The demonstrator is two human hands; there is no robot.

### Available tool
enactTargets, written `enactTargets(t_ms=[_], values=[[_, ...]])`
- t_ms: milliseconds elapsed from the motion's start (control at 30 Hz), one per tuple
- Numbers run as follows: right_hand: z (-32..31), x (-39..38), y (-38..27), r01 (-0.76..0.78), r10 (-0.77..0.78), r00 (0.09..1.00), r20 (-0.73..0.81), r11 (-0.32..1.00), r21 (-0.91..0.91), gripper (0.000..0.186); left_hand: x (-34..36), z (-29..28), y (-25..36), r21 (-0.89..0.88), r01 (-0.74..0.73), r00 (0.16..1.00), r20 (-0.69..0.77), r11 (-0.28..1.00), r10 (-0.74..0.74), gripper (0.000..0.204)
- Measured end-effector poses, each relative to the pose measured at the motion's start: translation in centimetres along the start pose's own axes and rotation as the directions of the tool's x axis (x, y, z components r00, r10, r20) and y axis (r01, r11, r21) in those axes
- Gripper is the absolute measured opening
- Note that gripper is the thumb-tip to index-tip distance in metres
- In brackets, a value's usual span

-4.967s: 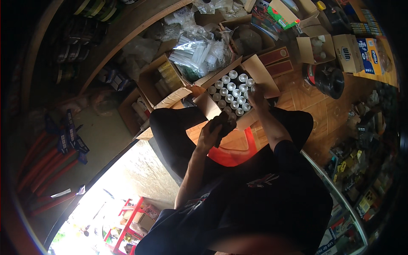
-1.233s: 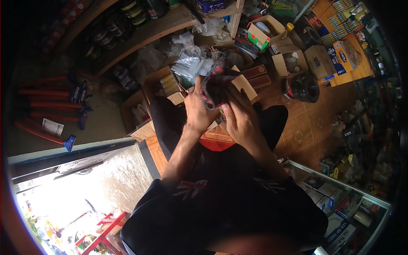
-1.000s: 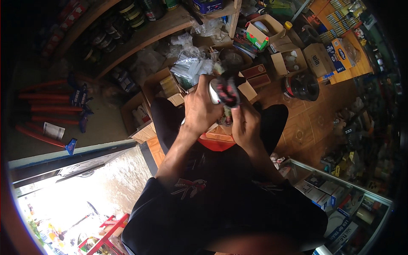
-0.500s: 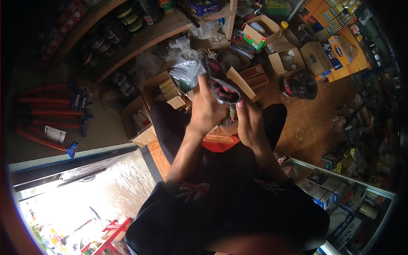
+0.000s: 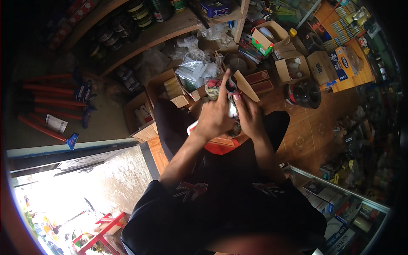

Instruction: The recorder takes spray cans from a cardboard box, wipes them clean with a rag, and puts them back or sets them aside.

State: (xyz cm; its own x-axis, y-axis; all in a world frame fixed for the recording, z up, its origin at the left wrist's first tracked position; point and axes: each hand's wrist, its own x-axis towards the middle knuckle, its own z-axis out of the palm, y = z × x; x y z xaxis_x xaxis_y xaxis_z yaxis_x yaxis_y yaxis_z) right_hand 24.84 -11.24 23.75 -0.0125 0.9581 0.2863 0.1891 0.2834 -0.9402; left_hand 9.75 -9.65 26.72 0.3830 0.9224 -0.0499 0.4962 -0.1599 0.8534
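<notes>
Above my lap, my left hand [image 5: 214, 119] curls over a white object [image 5: 232, 110], its index finger stretched upward along a cloth. A white end with red on it [image 5: 192, 128] sticks out left of that hand; whether it is the same object I cannot tell. My right hand [image 5: 250, 118] is closed on the crumpled dark cloth [image 5: 231, 88], its thumb pressed at the cloth's edge. A red-and-green patterned part of the cloth [image 5: 211, 89] hangs beyond my left fingers. Most of the white object is hidden by my hands.
Cardboard boxes [image 5: 163, 85] and a clear plastic bag of packets [image 5: 191, 70] lie just beyond my knees. A black coil [image 5: 304, 94] rests on the tiled floor at right. Orange-handled tools [image 5: 55, 102] lie on the left shelf; a glass case [image 5: 340, 189] stands at lower right.
The cloth has swung down and closer to my hands, with its patterned side now showing. The white object shows more between my hands. The whole view has shifted slightly.
</notes>
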Motion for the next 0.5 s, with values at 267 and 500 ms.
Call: enactTargets(t_ms=[267,500], values=[[-0.1,2.4,-1.2,0.280,-0.296,0.941,0.166,0.953,0.116,0.030,1.1,1.0,-4.4,-0.781,-0.293,0.956,-0.242,0.551,0.165,0.097],[1.5,3.9,2.9,-0.049,0.487,0.851,-0.198,0.448,0.893,0.052,1.0,-0.6,-3.6,-0.847,-0.399,0.877,-0.464,0.350,-0.124,0.071]])
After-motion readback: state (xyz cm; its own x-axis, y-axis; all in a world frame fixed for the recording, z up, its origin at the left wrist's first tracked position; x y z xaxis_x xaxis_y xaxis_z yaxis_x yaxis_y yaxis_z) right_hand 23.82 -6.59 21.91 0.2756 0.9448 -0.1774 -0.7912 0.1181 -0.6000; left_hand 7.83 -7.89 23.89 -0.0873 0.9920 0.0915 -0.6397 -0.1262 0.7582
